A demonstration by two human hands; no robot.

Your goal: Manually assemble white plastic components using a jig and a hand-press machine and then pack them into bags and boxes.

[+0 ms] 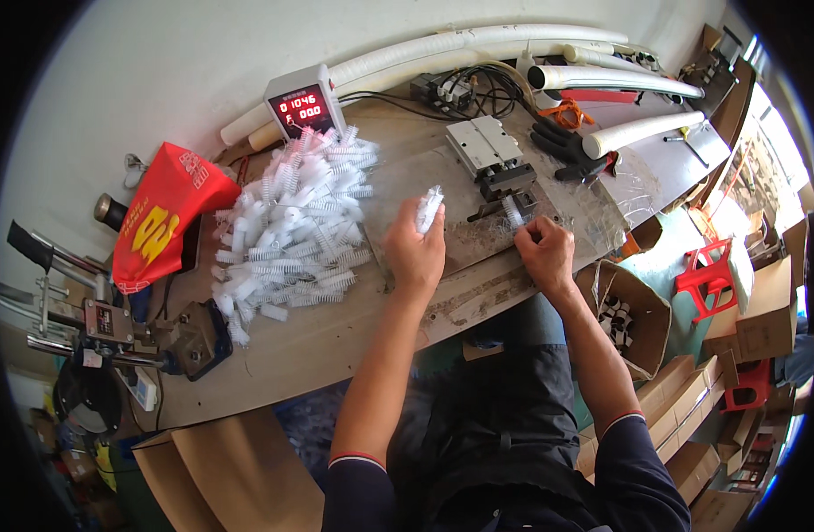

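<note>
Here the left hand [413,251] is closed around a small white bristle brush [429,208], whose tip sticks up past the fingers toward twelve o'clock. The right hand [543,253] pinches a second white brush piece [512,213] between thumb and fingertips, holding it right at the dark clamp of a small metal press fixture [494,160] that stands at about eleven o'clock from that hand. Both hands hover over a worn metal plate [407,182] on the workbench [309,346]. At nine o'clock from the left hand lies a big heap of the same white brushes [292,226], well apart from it. Behind the heap, at eleven o'clock, sits a digital counter with red digits [302,105]. A red bag [163,217] lies beyond the heap's left edge. An open cardboard box [629,315] sits at four o'clock from the right hand.
</note>
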